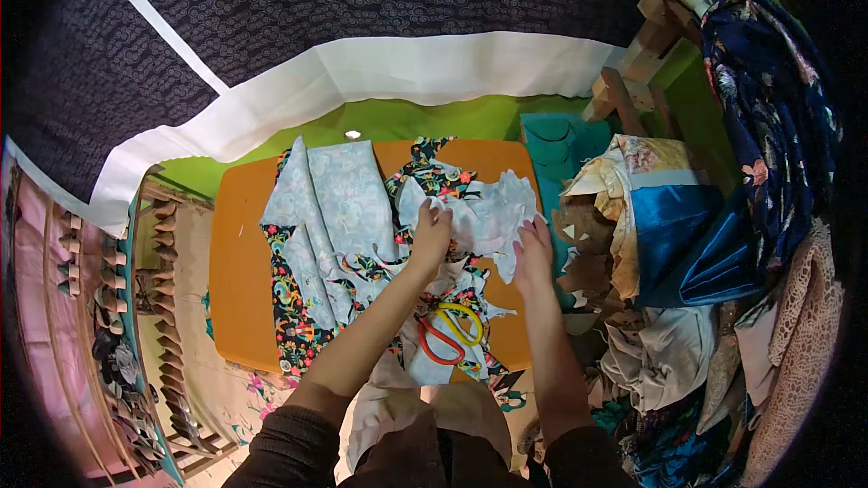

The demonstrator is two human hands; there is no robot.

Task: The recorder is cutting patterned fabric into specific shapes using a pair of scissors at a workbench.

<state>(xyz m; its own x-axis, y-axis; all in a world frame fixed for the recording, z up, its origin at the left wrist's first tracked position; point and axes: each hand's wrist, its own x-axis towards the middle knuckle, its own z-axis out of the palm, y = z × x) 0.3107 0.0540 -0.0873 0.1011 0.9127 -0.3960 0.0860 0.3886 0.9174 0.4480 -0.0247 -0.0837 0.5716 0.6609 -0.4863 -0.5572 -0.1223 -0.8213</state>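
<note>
An irregular cut piece of fabric (pixel 495 208), pale side up, is stretched between my hands over the orange-brown table (pixel 242 244). My left hand (pixel 432 231) is closed on its left part. At its right edge, my right hand (pixel 534 251) grips it with the fingers. Under and around it lie black floral scraps (pixel 432 170). To the left, a larger folded length of the floral fabric (pixel 348 185) shows mostly its pale reverse. Scissors with red and yellow handles (pixel 438 333) rest on scraps near the front edge; their blades are hard to make out.
Piled fabrics, among them a shiny blue cloth (pixel 683 239) and a beige cloth (pixel 665 352), crowd the right side. A navy floral cloth (pixel 768 108) hangs on a wooden frame (pixel 624 90). Wooden racks (pixel 167 307) stand at left. A dark patterned cloth (pixel 362 0) spans the far side.
</note>
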